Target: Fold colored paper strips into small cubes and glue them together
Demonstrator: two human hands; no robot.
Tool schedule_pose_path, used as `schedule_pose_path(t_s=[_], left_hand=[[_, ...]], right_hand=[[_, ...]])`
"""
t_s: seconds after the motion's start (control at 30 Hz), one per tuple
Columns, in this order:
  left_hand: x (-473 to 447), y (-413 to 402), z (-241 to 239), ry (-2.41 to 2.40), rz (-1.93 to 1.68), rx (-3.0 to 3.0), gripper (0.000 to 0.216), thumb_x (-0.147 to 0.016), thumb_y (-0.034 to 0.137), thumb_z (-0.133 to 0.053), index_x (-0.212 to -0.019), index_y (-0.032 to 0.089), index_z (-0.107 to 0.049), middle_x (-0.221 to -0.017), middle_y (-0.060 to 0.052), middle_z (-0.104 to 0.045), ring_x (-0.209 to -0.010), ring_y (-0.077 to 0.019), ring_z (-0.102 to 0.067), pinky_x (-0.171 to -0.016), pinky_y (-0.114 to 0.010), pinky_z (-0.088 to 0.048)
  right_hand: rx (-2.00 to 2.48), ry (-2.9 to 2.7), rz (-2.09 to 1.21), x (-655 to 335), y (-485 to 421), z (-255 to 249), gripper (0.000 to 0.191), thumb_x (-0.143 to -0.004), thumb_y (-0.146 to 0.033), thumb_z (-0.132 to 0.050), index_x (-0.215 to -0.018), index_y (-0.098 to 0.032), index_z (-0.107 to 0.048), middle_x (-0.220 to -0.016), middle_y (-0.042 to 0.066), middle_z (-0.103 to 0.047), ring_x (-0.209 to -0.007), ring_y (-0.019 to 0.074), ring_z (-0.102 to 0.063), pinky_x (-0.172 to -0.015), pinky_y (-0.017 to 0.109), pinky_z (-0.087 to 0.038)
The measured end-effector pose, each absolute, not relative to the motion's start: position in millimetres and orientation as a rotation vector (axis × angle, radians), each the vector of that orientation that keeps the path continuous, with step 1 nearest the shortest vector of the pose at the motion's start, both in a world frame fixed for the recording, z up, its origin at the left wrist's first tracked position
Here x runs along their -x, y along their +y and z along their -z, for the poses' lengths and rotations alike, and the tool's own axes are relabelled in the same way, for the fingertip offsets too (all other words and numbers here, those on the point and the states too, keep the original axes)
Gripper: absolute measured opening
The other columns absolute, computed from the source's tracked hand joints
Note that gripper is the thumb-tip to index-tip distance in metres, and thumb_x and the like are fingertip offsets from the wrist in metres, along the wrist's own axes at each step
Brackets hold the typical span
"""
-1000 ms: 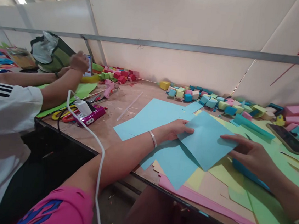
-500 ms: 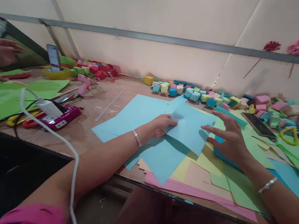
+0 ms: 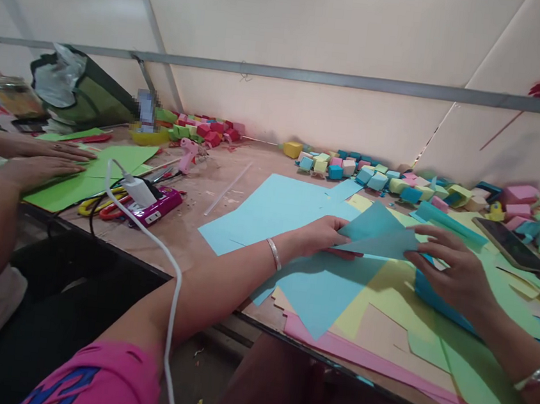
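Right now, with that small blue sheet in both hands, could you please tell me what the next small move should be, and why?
Perhaps close the small blue sheet along its bend with the right hand, the left hand steadying the other side: it is bent over but not pressed flat, and both hands hold it.

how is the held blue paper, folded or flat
Bent over, not flat: one flap of the blue paper slants across the rest; whether creased, cannot tell.

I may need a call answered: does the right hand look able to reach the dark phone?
Probably yes: the phone lies near the right hand, seemingly unobstructed, though that hand holds a bent blue sheet.
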State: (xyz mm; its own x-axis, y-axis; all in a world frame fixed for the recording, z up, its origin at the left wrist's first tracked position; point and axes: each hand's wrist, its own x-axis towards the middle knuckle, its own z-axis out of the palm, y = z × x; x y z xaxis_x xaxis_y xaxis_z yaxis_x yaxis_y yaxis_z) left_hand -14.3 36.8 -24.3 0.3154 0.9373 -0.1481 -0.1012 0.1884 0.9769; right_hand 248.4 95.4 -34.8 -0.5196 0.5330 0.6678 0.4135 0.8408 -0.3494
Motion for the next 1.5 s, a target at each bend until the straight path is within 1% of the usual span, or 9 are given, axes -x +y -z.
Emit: schedule_pose_path(t_s=[0.1, 0.23, 0.4, 0.53, 0.7, 1.0, 1.13, 1.3, 1.5], left_hand=[[14.0, 33.6, 21.4, 0.951, -0.858, -1.216, 0.019, -0.068, 0.019, -0.073, -0.087, 0.016, -0.072, -0.085, -0.007, -0.073, -0.083, -0.0198, -0.069, -0.081, -0.035, -0.056], [14.0, 27.1, 14.5, 0.942, -0.802, -1.360, 0.015, -0.072, 0.032, -0.071, -0.077, 0.018, -0.070, -0.075, -0.005, -0.069, -0.071, -0.0171, -0.064, -0.070, -0.031, -0.053], [13.7, 23.7, 3.0, 1.018, -0.861, -1.567, 0.046, -0.081, 0.052, -0.060, -0.052, 0.020, -0.046, -0.056, 0.003, -0.038, -0.052, -0.0106, -0.034, -0.052, -0.027, -0.029], [12.7, 24.9, -2.1, 1.147, -0.833, -1.933, 0.046, -0.074, 0.047, -0.067, -0.054, 0.019, -0.037, -0.059, 0.005, -0.026, -0.056, -0.0099, -0.025, -0.053, -0.028, -0.017], [12.8, 25.5, -0.7, 1.220, -0.806, -2.006, 0.037, -0.072, 0.038, -0.066, -0.056, 0.018, -0.039, -0.054, 0.008, -0.027, -0.056, -0.0086, -0.027, -0.054, -0.026, -0.019], [6.9, 25.2, 6.4, 1.132, -0.819, -1.735, 0.038, -0.082, 0.046, -0.057, -0.061, 0.017, -0.046, -0.058, 0.006, -0.031, -0.054, -0.0077, -0.029, -0.049, -0.024, -0.020], [3.7, 25.3, 11.7, 1.151, -0.857, -1.672, 0.024, -0.084, 0.036, -0.057, -0.080, 0.013, -0.063, -0.065, 0.004, -0.046, -0.058, -0.0078, -0.038, -0.052, -0.022, -0.030], [3.4, 23.4, 13.2, 1.168, -0.820, -1.681, 0.033, -0.080, 0.025, -0.062, -0.110, 0.011, -0.065, -0.058, 0.007, -0.043, -0.052, -0.0077, -0.036, -0.049, -0.021, -0.030], [2.3, 24.9, 16.0, 1.225, -0.821, -1.749, 0.019, -0.083, 0.031, -0.059, -0.077, 0.014, -0.063, -0.060, 0.005, -0.047, -0.056, -0.0082, -0.040, -0.051, -0.022, -0.030]], right_hand=[[0.655, -2.224, -0.238, -248.5, 94.5, 32.4, 0.011, -0.087, -0.032, -0.060, -0.078, -0.028, -0.066, -0.129, 0.005, -0.059, -0.114, 0.0298, -0.059, -0.090, 0.044, -0.050], [0.719, -2.228, -0.227, -250.6, 95.4, 38.2, 0.010, -0.087, -0.034, -0.060, -0.083, -0.026, -0.064, -0.103, 0.006, -0.068, -0.092, 0.0253, -0.066, -0.080, 0.041, -0.052], [0.746, -2.334, -0.246, -249.6, 90.5, 38.0, 0.016, -0.088, -0.039, -0.058, -0.080, -0.025, -0.060, -0.090, 0.005, -0.067, -0.082, 0.0226, -0.064, -0.070, 0.034, -0.050], [0.811, -2.456, -0.335, -246.8, 81.5, 29.0, 0.023, -0.092, -0.042, -0.051, -0.080, -0.023, -0.055, -0.084, 0.004, -0.062, -0.074, 0.0188, -0.057, -0.067, 0.032, -0.045], [0.927, -2.428, -0.387, -246.0, 77.8, 25.2, 0.028, -0.092, -0.046, -0.048, -0.077, -0.023, -0.055, -0.071, 0.000, -0.055, -0.064, 0.0160, -0.048, -0.060, 0.030, -0.041], [0.962, -2.522, -0.599, -242.1, 73.3, 22.4, 0.035, -0.089, -0.051, -0.049, -0.071, -0.022, -0.055, -0.067, 0.000, -0.052, -0.062, 0.0157, -0.046, -0.057, 0.030, -0.039], [0.940, -2.580, -0.647, -239.9, 72.0, 25.7, 0.037, -0.091, -0.052, -0.047, -0.072, -0.022, -0.055, -0.066, 0.000, -0.052, -0.062, 0.0158, -0.046, -0.058, 0.030, -0.039], [0.916, -2.543, -0.703, -236.8, 70.9, 26.8, 0.032, -0.088, -0.053, -0.052, -0.087, -0.023, -0.062, -0.082, 0.003, -0.064, -0.073, 0.0184, -0.056, -0.065, 0.030, -0.044], [0.926, -2.536, -0.723, -236.4, 71.0, 26.6, 0.034, -0.086, -0.054, -0.053, -0.085, -0.022, -0.063, -0.082, 0.004, -0.066, -0.074, 0.0198, -0.058, -0.066, 0.031, -0.047]])
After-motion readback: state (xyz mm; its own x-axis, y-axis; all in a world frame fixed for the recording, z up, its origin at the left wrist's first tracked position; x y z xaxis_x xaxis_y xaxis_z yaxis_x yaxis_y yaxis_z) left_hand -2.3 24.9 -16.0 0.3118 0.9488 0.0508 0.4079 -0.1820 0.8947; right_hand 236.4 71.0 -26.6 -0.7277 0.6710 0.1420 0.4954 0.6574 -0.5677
